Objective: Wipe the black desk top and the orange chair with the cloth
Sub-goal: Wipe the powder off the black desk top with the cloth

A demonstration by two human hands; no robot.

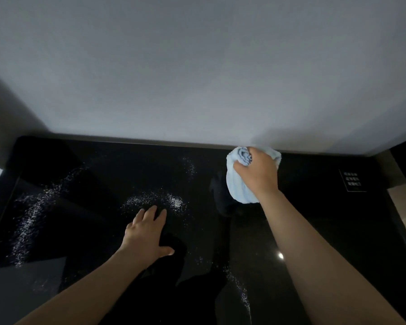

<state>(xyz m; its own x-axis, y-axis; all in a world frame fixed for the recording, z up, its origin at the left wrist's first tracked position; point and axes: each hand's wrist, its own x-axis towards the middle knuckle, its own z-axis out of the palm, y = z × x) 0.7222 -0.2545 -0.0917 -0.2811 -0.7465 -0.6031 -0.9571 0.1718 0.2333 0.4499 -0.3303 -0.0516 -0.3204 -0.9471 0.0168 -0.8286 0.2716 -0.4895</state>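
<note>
Cloth, pale blue, sat bunched in the right hand's grip at the frame's right-centre, on the black desk top. Left hand lay flat, fingers spread, beside white specks.

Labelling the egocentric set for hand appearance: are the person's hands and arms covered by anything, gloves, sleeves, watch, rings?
Nothing worn shows. The left hand and right hand are both bare, with no gloves. Both forearms are uncovered down to the bottom edge of the frame, so no sleeve is in view. No watch, band or ring can be made out on either wrist or on the fingers that show, though the light is dim.
</note>
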